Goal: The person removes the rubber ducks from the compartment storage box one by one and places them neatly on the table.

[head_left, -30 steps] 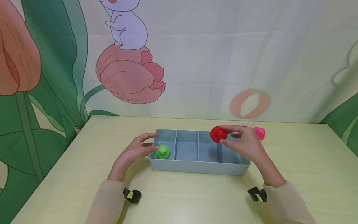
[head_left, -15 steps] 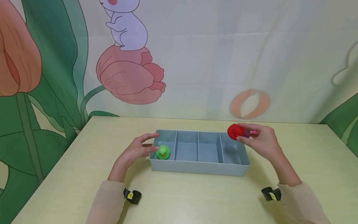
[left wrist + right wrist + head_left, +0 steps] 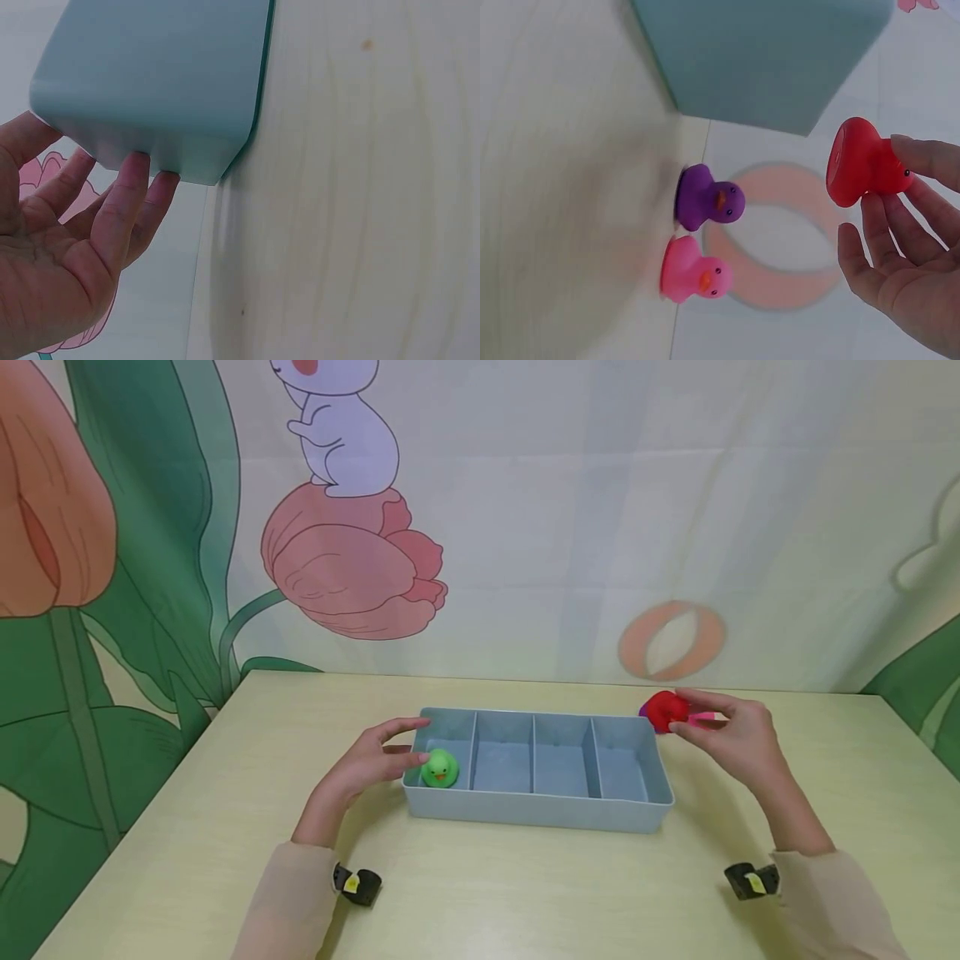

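A grey-blue tray (image 3: 540,814) with several compartments stands mid-table. A green duck (image 3: 439,768) sits in its leftmost compartment. My left hand (image 3: 395,746) rests against the tray's left end, and straight fingers (image 3: 135,187) touch the tray (image 3: 157,82) at its corner. My right hand (image 3: 696,720) pinches a red duck (image 3: 664,709) in the air just past the tray's far right corner. In the right wrist view the red duck (image 3: 861,161) hangs above a purple duck (image 3: 709,199) and a pink duck (image 3: 694,274), both standing on the table.
The pale wooden table (image 3: 525,893) stretches wide on all sides of the tray. A painted cloth backdrop (image 3: 525,527) rises behind its far edge. The tray's other compartments hold nothing. Black wrist straps (image 3: 358,885) sit on both sleeves.
My right hand has carried the red duck rightward, from over the tray's right compartments to beyond its right end. The left hand has stayed at the tray's left end.
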Action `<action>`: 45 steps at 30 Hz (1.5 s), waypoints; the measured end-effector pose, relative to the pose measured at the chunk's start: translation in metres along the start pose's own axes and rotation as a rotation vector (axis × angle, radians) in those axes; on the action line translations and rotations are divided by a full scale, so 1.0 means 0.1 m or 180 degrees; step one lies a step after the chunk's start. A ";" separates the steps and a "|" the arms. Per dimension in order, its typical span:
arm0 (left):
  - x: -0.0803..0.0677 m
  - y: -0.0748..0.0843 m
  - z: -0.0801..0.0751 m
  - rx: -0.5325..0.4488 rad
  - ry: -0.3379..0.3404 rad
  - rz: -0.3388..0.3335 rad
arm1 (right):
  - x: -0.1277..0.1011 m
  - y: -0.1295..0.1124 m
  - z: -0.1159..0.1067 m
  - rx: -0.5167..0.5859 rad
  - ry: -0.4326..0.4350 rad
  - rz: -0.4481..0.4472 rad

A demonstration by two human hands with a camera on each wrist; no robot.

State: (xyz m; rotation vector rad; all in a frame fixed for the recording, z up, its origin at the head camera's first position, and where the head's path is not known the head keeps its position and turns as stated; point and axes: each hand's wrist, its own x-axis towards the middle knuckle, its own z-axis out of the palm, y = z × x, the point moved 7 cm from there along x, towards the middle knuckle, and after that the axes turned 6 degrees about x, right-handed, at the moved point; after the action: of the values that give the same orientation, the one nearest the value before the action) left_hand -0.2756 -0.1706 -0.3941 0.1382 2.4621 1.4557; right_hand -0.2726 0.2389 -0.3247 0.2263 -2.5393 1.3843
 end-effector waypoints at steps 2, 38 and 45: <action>0.00 0.00 0.00 -0.0002 -0.0001 -0.0006 | 0.03 0.14 -0.02 0.0036 0.0002 0.0042; -0.02 0.00 0.00 -0.0068 -0.0023 0.0023 | 0.05 0.45 0.10 -0.0503 -0.0524 0.0283; -0.01 -0.01 0.01 -0.0006 -0.0019 -0.0009 | 0.07 0.53 0.13 -0.0587 -0.0684 0.0380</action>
State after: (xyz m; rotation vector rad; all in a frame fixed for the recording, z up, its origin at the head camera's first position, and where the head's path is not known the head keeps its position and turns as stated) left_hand -0.2749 -0.1706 -0.3948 0.1383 2.4550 1.4544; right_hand -0.2941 0.2567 -0.3720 0.2024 -2.8810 1.2129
